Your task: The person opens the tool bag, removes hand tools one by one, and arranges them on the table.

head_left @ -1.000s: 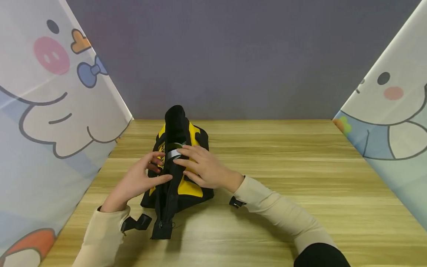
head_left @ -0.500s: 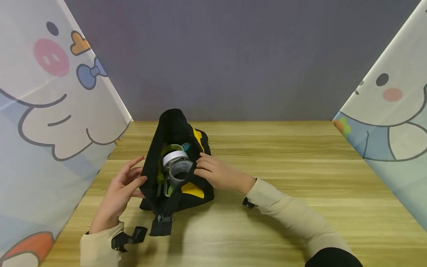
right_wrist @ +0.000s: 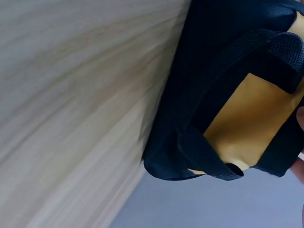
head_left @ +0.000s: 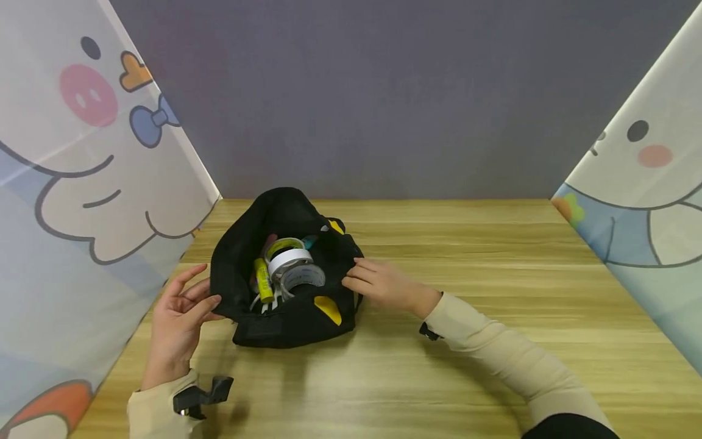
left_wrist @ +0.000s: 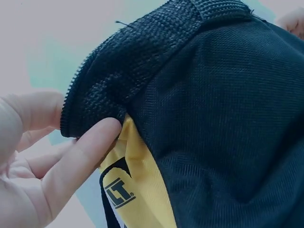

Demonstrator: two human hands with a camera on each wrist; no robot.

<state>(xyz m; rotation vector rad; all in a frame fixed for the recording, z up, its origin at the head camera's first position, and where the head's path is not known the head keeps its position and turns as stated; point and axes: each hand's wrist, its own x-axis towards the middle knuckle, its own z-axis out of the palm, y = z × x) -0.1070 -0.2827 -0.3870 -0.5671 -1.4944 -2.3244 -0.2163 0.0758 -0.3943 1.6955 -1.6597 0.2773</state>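
Note:
A black and yellow tool bag (head_left: 296, 332) with a zipped mouth stands spread wide on the table. My left hand (head_left: 180, 317) pinches its left edge between thumb and fingers; in the left wrist view, the thumb lies just below the zip's teeth. At the opposite edge, my right hand (head_left: 386, 285) grips the rim with its fingers over it, the thumb hidden in the head view. Inside the bag are a white tape roll (head_left: 289, 258), a grey tape roll (head_left: 315, 275) and a yellow-green tape roll (head_left: 296, 242). Beside them leans a yellow tube (head_left: 263, 281).
The wooden table (head_left: 466, 244) extends right of the bag to a printed side panel (head_left: 647, 225). Another printed panel (head_left: 109, 183) borders the left side, and a grey wall (head_left: 384, 97) stands behind. Strap loops (right_wrist: 209, 152) hang on the bag's right side.
The bag's mouth has gone from a narrow slit to a wide gap. My left hand has moved left with one edge, my right hand right with the other, exposing the contents.

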